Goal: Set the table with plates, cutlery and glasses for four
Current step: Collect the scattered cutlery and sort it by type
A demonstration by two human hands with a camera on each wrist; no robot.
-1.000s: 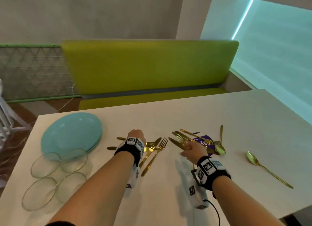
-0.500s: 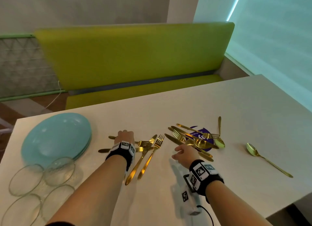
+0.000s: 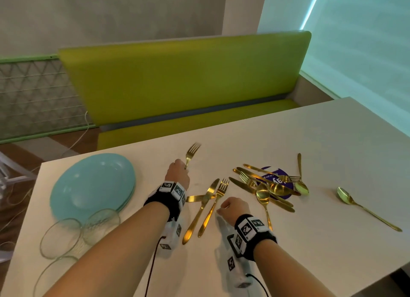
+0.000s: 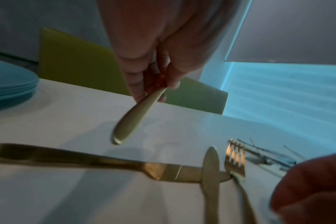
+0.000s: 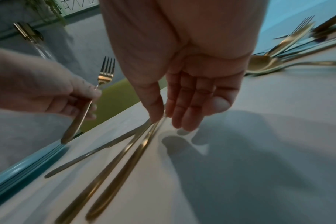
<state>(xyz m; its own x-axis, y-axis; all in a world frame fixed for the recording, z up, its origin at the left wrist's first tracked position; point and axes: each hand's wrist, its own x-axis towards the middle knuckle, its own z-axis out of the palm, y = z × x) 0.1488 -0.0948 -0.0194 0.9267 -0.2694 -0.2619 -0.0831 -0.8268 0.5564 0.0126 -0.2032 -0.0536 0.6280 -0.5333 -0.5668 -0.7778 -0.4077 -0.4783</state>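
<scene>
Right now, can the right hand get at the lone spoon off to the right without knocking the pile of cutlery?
Probably yes. The right hand is open and holds nothing, and the spoon lies alone on bare table, handle toward the near edge. The cutlery pile sits farther back, so a sweep along the near side should miss it.

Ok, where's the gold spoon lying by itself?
In the head view the lone gold spoon lies on the white table, on the right, apart from the gold cutlery pile.
</scene>
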